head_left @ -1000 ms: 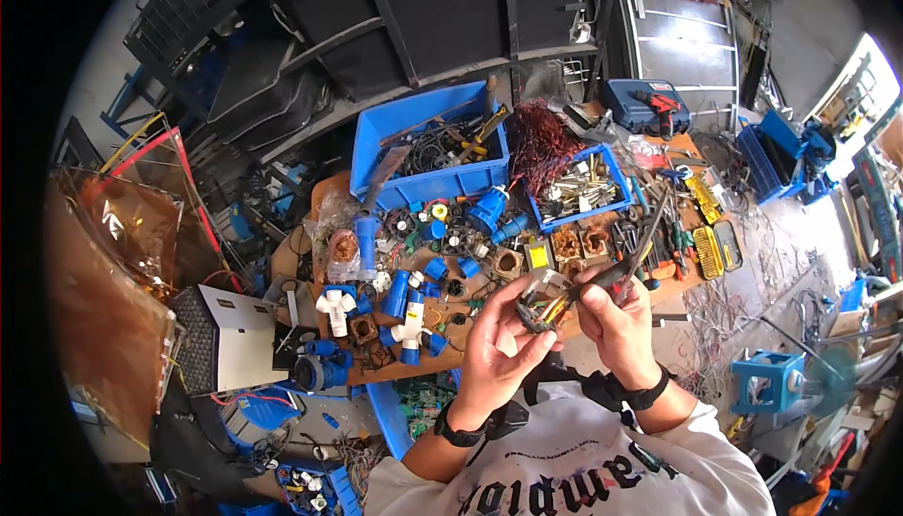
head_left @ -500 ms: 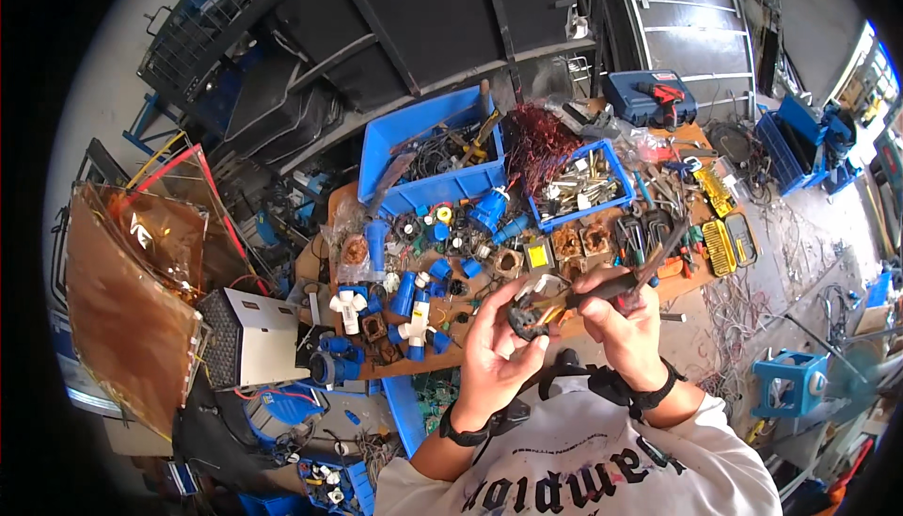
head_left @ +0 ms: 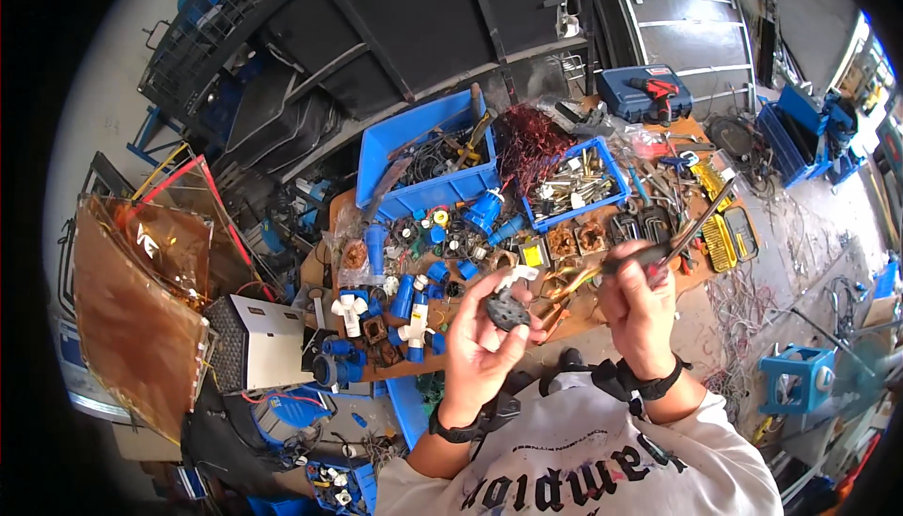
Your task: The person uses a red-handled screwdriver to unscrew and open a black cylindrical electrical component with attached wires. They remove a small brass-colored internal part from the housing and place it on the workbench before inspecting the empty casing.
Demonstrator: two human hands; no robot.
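Note:
My left hand point(head_left: 475, 347) is closed around a small part with a round black body point(head_left: 508, 311) and a pale grey-white piece on top. My right hand point(head_left: 641, 314) grips a dark-handled tool point(head_left: 692, 231) whose long, narrow metal end slants up to the right. A brass-coloured strip point(head_left: 570, 283) points from the right fist toward the black part; whether it belongs to the tool I cannot tell. Both hands are raised over the near edge of the wooden bench point(head_left: 442, 358).
Behind the hands stand a large blue bin point(head_left: 428, 198) of tools and wire and a smaller blue tray point(head_left: 581, 218) of metal pieces. Blue and white plugs point(head_left: 414, 330) crowd the left. To the right lie pliers, a yellow bit case point(head_left: 720, 243) and a red drill point(head_left: 661, 95).
My right hand has drawn right, away from the left one, with the tool. My left hand has shifted slightly left, and the black part has turned, showing its flat face.

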